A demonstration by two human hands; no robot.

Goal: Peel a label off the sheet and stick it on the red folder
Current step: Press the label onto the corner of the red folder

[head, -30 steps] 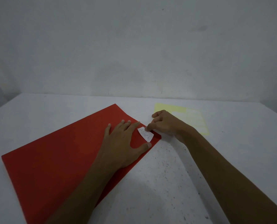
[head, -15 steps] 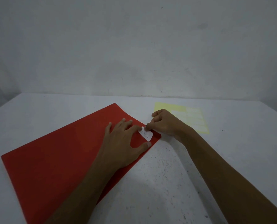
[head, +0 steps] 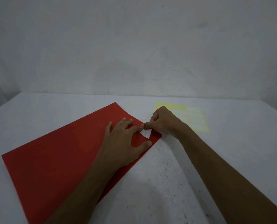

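Note:
The red folder (head: pixel 57 157) lies flat and slanted across the white table. My left hand (head: pixel 123 143) rests spread on its right corner, index fingertip on the edge of a small white label (head: pixel 146 133) with scribbled writing. My right hand (head: pixel 162 122) is curled, with thumb and forefinger pinching the label's upper end just above the folder. The label's lower part lies on the red surface; its top end is hidden by my fingers. The yellow label sheet (head: pixel 197 122) lies behind my right hand.
The white table (head: pixel 167 183) is speckled with dark specks near its front. A plain grey wall (head: pixel 134 46) rises right behind the table's far edge. Both forearms cross the lower right part of the view.
My right hand has shifted slightly left and laid the label lower onto the folder. My left index finger has slid over to touch the label's edge.

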